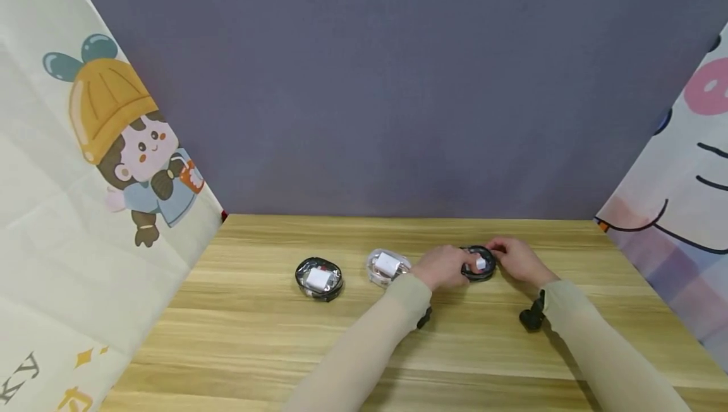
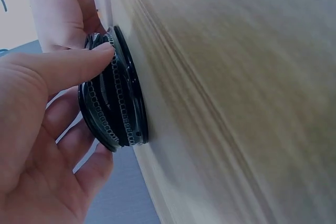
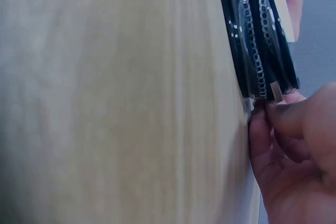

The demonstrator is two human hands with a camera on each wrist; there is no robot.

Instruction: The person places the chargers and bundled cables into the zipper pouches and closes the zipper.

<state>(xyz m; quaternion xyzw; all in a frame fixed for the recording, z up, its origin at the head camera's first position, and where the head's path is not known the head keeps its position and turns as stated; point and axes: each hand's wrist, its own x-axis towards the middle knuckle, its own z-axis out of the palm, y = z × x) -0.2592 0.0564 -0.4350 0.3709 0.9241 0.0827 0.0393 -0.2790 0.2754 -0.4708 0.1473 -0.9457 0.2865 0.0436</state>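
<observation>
Head view first: working from left to right across the pale wooden table [image 1: 256,336], we see a round black zippered pouch with a clear lid and a white charger inside [image 1: 319,278] at about ten o'clock from our hands, then a round white-rimmed clear pouch holding a white charger [image 1: 388,266] just left of our left hand [image 1: 444,267]. That hand is curled onto the left rim of a third round black zippered case with a small white block inside [image 1: 479,263], which lies flat on the table at twelve o'clock, near the far edge. Our right hand [image 1: 516,259] closes on the same case from its right side, at three o'clock. In the left wrist view our left hand [image 2: 37,129] lays its thumb along the zip teeth of the case [image 2: 113,103] with the fingers tucked under its rim, so it grips it. In the right wrist view our right hand [image 3: 299,150] pinches with bent fingertips at the end of the zip on the case [image 3: 257,35], seemingly on the small metal pull. We judge the case light and fairly stiff in its ring, with a soft, glossy clear face that could slip or dent, so it is best held by the ribbed zip rim on two opposite sides, not by the lid.
</observation>
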